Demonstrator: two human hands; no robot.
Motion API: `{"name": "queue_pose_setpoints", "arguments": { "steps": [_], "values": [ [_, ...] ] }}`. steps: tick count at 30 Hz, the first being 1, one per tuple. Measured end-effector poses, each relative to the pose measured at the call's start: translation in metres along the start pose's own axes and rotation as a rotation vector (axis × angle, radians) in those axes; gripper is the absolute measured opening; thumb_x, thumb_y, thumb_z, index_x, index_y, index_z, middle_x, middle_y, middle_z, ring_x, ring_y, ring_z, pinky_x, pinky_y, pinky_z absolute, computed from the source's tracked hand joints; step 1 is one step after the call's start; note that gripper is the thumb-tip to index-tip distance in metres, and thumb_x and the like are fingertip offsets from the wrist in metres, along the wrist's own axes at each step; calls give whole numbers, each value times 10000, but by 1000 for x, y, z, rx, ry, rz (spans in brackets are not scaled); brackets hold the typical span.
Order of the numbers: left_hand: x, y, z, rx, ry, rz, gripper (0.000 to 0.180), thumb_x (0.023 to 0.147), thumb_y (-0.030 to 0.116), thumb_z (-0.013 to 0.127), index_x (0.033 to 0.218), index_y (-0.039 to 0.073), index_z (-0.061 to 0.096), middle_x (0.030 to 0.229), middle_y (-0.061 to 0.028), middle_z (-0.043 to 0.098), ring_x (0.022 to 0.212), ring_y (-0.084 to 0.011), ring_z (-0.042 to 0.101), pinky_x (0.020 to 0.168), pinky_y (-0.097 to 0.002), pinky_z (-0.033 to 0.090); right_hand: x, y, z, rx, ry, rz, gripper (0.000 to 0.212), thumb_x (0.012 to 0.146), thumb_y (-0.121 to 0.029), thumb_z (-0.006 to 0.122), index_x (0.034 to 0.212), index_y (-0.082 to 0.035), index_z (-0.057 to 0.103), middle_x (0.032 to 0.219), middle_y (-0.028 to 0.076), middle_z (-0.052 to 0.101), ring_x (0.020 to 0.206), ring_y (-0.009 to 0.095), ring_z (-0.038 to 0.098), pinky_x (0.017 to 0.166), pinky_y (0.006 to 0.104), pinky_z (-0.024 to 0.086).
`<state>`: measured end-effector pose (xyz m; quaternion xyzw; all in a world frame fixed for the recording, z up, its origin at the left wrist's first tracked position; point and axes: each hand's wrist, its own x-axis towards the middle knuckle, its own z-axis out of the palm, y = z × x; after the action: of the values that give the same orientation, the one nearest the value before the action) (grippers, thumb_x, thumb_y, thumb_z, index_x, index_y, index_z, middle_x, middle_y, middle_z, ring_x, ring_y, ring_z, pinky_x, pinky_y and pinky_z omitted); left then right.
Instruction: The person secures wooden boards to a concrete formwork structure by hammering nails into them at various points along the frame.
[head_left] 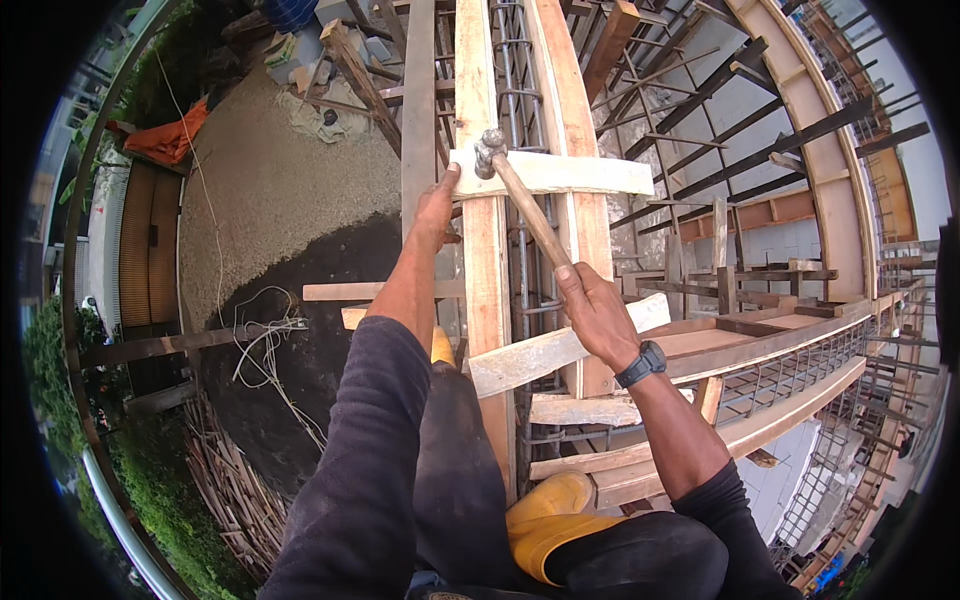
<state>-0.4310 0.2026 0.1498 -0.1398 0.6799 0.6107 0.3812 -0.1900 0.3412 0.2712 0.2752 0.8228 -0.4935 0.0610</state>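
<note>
My right hand [598,312] is closed around the wooden handle of a hammer [533,212]. The hammer's metal head rests at, or just above, the left part of a short pale board [575,176]. That board lies across two long form boards, the left one [480,240] and the right one [588,235], with steel rebar [521,262] running between them. At the short board's left end, my left hand [437,212] grips it, thumb against the end and fingers partly hidden below. A second short board [530,360] crosses the forms at a slant nearer to me.
My yellow boots [555,505] stand among the near timbers. Gravel ground [270,200] lies far below on the left, with a loose tangle of wire [268,340]. To the right are scaffold poles [740,100] and another form with a rebar cage [770,385]. An orange sheet [180,132] lies at far left.
</note>
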Motion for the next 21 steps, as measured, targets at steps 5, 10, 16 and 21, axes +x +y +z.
{"name": "queue_pose_setpoints", "arguments": {
  "steps": [5,10,16,21],
  "values": [
    [-1,7,5,17,-65,9,966,862,686,619,1517,27,352,1557,-215,346,1424,-420,352,1018,-775,300,-21,15,8,52,78,-178,732,1016,-618,389,1077,83,592,668,211,595,629,339,607,612,464,458],
    [1,3,-12,186,359,140,883,867,590,683,1473,3,421,1489,-259,396,1364,-395,402,1075,-558,378,-14,14,-9,-46,-54,76,703,1008,-614,419,966,60,615,720,233,614,709,365,619,673,475,468],
    [-174,-52,40,1068,-71,873,729,824,445,769,1361,21,516,1391,-206,465,1316,-392,425,1120,-492,337,-162,80,-46,47,318,111,468,947,-443,664,899,15,581,601,128,516,558,217,486,538,382,411],
    [-211,-121,55,1501,-281,810,850,779,424,800,1427,30,417,1336,-175,528,1302,-345,463,1143,-576,217,-293,132,-34,145,589,394,291,896,-249,741,967,3,616,676,108,585,607,188,525,579,348,440]
  ]
}}
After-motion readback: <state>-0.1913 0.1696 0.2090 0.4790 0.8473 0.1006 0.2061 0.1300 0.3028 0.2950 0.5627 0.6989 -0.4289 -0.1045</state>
